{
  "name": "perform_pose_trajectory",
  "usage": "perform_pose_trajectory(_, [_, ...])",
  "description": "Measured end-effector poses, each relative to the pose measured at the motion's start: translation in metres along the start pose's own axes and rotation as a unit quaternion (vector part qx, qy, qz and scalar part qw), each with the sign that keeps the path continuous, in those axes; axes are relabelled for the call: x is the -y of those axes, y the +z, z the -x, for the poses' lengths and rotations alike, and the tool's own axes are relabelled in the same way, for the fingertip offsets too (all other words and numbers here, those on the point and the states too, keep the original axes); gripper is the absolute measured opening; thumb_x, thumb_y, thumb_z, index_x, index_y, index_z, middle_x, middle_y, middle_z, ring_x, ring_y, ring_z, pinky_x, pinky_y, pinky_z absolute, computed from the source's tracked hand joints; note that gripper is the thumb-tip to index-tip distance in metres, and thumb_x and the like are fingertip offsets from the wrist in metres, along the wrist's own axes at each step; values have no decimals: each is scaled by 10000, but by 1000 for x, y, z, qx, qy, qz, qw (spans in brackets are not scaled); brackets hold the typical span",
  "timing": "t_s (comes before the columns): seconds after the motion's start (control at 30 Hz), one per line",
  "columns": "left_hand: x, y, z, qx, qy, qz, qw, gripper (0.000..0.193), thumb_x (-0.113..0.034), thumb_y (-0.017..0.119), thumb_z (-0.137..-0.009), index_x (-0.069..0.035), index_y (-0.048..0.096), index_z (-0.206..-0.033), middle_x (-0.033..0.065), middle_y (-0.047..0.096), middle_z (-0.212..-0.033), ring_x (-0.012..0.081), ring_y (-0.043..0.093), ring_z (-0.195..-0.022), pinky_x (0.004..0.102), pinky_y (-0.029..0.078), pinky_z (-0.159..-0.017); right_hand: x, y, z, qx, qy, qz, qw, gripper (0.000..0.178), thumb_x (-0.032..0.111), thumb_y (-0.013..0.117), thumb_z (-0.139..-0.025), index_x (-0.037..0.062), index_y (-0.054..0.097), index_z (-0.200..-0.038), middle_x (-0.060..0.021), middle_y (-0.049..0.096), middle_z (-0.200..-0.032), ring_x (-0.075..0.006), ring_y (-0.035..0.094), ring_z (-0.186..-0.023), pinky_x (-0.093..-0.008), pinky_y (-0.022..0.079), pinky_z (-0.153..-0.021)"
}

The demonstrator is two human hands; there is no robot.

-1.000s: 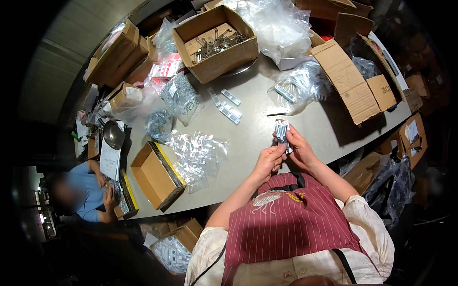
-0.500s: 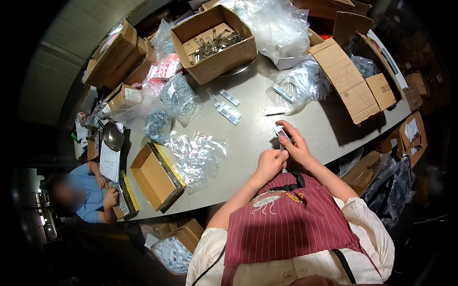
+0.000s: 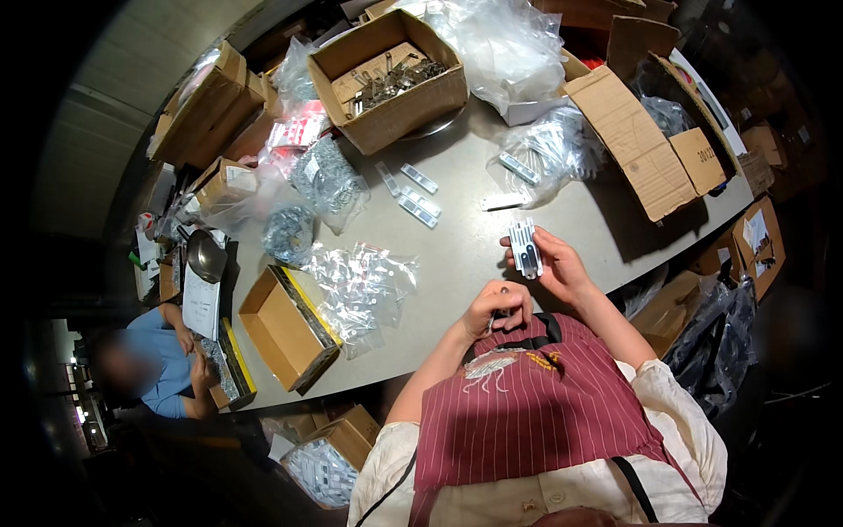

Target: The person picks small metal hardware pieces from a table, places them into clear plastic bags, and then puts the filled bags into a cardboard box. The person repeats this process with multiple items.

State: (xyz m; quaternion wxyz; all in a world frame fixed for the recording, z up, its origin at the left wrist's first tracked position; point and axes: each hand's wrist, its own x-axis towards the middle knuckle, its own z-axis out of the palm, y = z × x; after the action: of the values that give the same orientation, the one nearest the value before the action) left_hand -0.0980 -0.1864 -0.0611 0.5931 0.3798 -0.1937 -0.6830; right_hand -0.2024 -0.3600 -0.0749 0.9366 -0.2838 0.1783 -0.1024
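Plainly, the work sits in both hands, above the near edge of the counter (image 3: 457, 255), right of that edge's middle. The right hand (image 3: 562, 265) is clamped on a silver metal piece (image 3: 522, 235), thumb along its right side and fingers reaching behind to its left; it may be several strips pressed together, which I cannot tell. The left hand (image 3: 499, 309) is curled closed just below, apart from the metal piece, around a small part (image 3: 501, 313) of which only dark and silver bits show.

To handle this well, I would let the right hand grip by the long sides only, leaving the upper face and the near end clear. The left hand would best hold its part by fingertips, so that it can be turned without slipping. Working over the counter rather than past its near edge should save anything dropped from reaching the lap.

As for direction, the long axis of the metal piece runs roughly from the near edge toward the far edge of the counter, its far end leaning slightly left. The ridged face is turned up, and a dark rounded shape lies along the same axis, toward the end nearest the person.
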Motion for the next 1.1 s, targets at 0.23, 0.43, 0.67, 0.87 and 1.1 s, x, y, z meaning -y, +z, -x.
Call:
perform_pose_trajectory(0.23, [11, 4, -15, -120, -2, 7, 993, 502, -421, 414, -1102, -7, 641, -932, -52, 407, -569, 43, 309, -444, 206, 254, -419, 1, 11, 8, -26, -30, 18, 999, 362, 172, 506, -1058, -14, 495, -1367, -151, 614, -1278, -219, 620, -1118, -371, 506, -1002])
perform_pose_trajectory(0.43, [40, -17, -29, -170, 14, 44, 984, 397, -388, 533, -1065, -39, 622, -899, -62, 416, -577, 32, 297, -429, 209, 227, -404, -8, 16, 8, -2, -42, 105, 994, 428, 207, 630, -1007, -8, 508, -1356, -98, 602, -1241, -182, 603, -1110, -342, 494, -998])
perform_pose_trajectory(0.67, [26, -19, -21, -259, 54, 20, 964, 342, -313, 685, -982, -57, 622, -763, -63, 451, -552, 24, 328, -421, 223, 204, -396, -19, 0, 1, -23, -72, 160, 984, 470, 208, 666, -987, 9, 504, -1381, -75, 609, -1190, -150, 590, -1081, -322, 488, -947])
perform_pose_trajectory(0.87, [27, 1, -21, -249, 132, -79, 956, 295, -242, 688, -950, -52, 617, -736, -47, 476, -541, 30, 339, -420, 218, 247, -405, -15, -12, -5, -74, -163, 327, 928, 457, 159, 637, -985, 11, 514, -1400, -68, 617, -1144, -163, 605, -1019, -319, 498, -915])
perform_pose_trajectory(1.1, [22, -26, -3, 9, 130, 215, 968, 252, -204, 617, -882, 38, 626, -813, 34, 542, -592, 54, 375, -400, 234, 298, -416, 4, -8, -6, -2, 22, -47, 999, 456, 191, 417, -1089, -63, 372, -1464, -316, 515, -1405, -403, 602, -1233, -528, 498, -1091])
